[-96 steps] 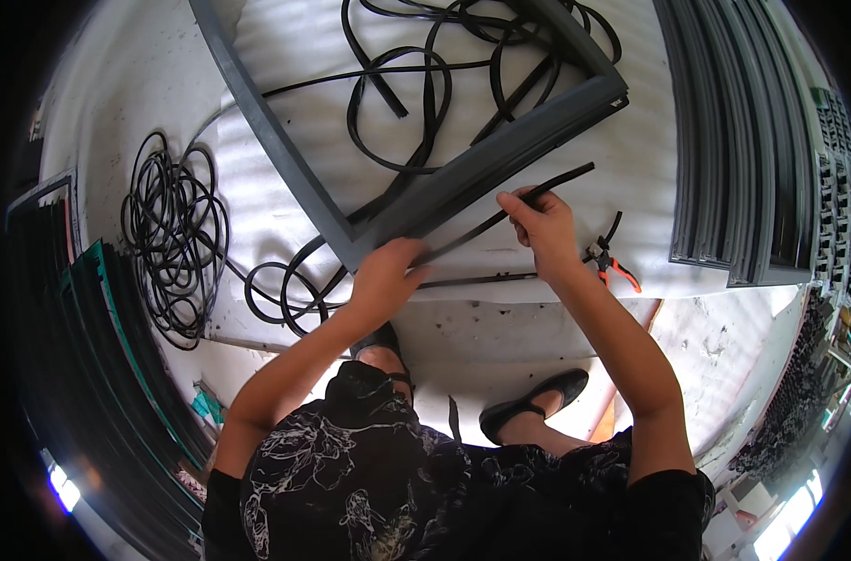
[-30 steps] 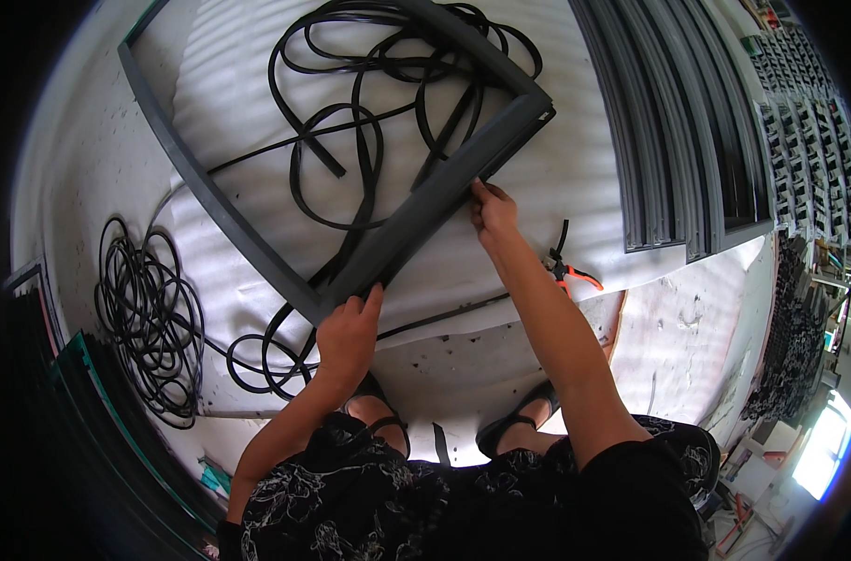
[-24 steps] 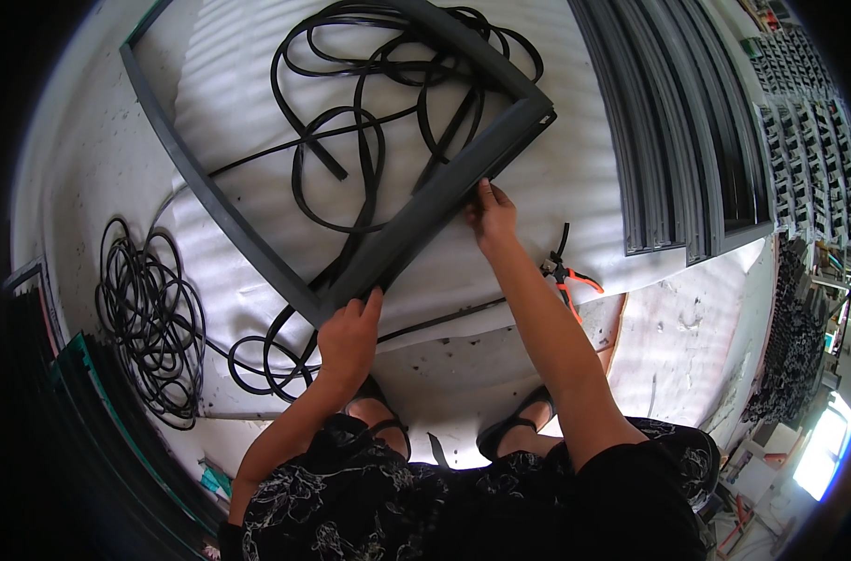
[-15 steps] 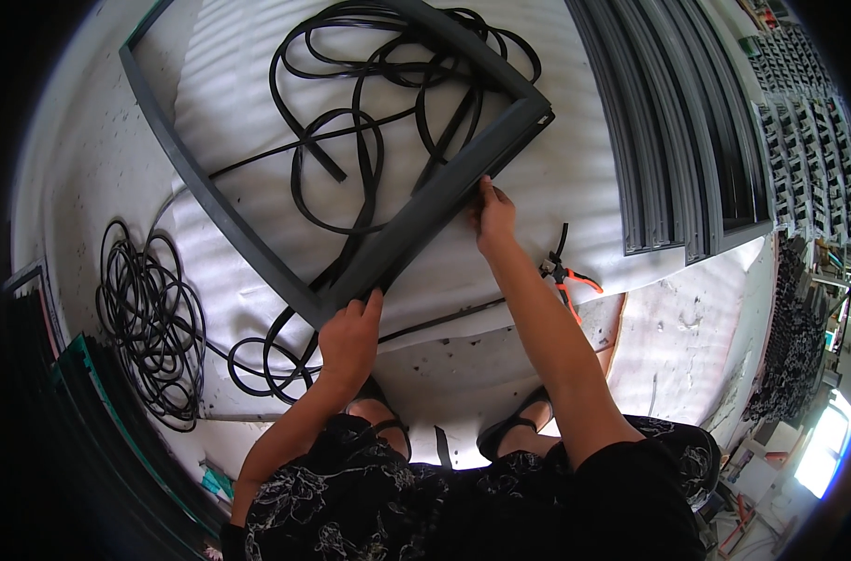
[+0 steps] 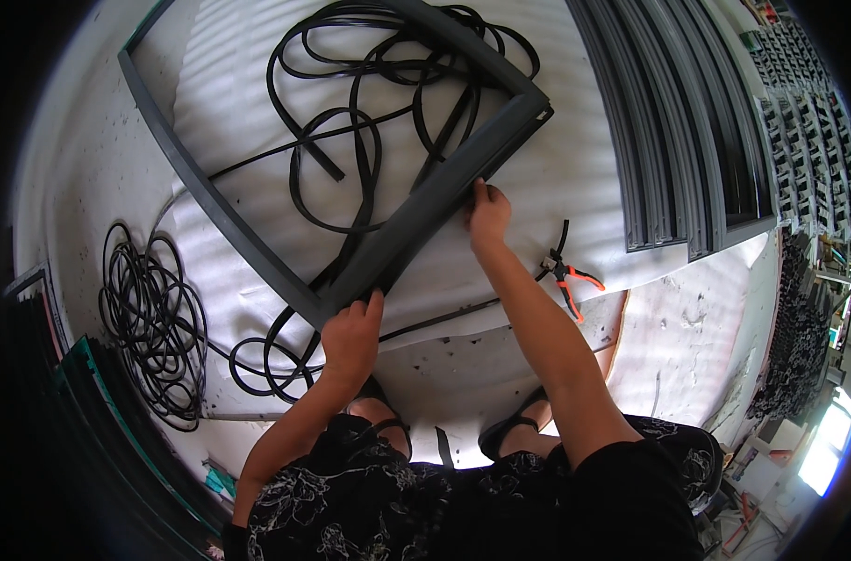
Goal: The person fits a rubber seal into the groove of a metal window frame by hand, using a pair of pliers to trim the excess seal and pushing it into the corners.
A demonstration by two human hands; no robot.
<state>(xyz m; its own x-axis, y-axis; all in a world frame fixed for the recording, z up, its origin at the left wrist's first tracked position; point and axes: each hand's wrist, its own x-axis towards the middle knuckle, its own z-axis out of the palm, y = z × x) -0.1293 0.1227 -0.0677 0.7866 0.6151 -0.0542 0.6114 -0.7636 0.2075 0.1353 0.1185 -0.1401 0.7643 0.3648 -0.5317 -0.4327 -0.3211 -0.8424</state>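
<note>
A dark grey rectangular frame lies at a slant over a white sheet, its near rail running between my two hands. At its near corner, my left hand has its fingers curled over the outer edge. Farther along the same rail, my right hand grips the outer side with thumb and fingers drawn together; the fingertips are partly hidden under the rail. Black rubber strip lies in loose loops inside and beneath the frame. Cutting pliers with orange-and-black handles rest to the right of my right forearm.
Grey frames lie stacked at the right on the white sheet. A tangled black coil sits at the left, beside dark profiles. Racked profile ends stand at the far right.
My right hand has shifted very slightly left along with its forearm, and the frame's right corner has tilted a little. My left hand stays at the near corner.
</note>
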